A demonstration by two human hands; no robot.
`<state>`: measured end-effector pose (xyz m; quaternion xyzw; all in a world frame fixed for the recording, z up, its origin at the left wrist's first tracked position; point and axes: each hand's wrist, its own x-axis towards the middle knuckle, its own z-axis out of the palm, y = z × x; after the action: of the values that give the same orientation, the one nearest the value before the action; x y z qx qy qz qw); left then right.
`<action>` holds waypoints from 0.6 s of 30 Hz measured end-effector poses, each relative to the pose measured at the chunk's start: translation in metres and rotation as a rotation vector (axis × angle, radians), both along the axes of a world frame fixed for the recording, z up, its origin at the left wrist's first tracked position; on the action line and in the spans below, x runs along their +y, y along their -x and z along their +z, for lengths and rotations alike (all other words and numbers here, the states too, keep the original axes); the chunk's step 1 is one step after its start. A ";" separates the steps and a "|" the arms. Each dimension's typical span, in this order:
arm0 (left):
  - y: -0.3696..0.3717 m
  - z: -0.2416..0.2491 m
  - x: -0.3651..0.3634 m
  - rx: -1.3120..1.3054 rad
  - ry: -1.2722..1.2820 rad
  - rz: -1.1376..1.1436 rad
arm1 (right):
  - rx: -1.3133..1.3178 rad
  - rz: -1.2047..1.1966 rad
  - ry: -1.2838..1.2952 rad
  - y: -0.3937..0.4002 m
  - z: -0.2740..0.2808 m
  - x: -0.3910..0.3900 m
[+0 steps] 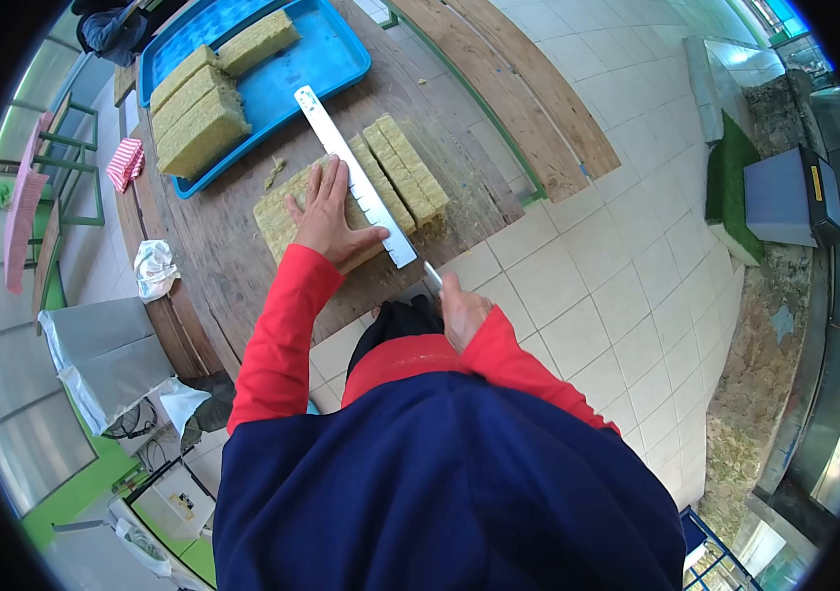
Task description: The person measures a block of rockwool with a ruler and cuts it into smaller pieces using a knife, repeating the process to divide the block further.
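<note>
My left hand lies spread on a yellowish fibrous block that looks like rockwool, its thumb reaching onto a white ruler. The ruler lies slantwise across the block, and one end extends past the near side. Right of the ruler are cut strips of the same material, side by side. Closed around a thin knife, my right hand is just off the table's near edge. The blade points toward the ruler's near end and appears apart from the block.
A blue tray with several rockwool pieces stands at the back of the wooden table. Beyond the table's right side is a wooden bench. A white plastic bag is at the left. Another person is at top left.
</note>
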<state>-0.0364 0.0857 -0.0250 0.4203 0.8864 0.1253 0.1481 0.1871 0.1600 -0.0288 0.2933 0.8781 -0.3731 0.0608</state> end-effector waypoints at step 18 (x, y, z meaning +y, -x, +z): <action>0.003 0.002 0.001 -0.019 0.014 -0.025 | -0.039 -0.065 0.049 -0.026 -0.010 -0.017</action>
<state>-0.0392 0.0867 -0.0228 0.4291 0.8805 0.1214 0.1609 0.2127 0.1435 -0.0392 0.3272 0.8574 -0.3905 0.0730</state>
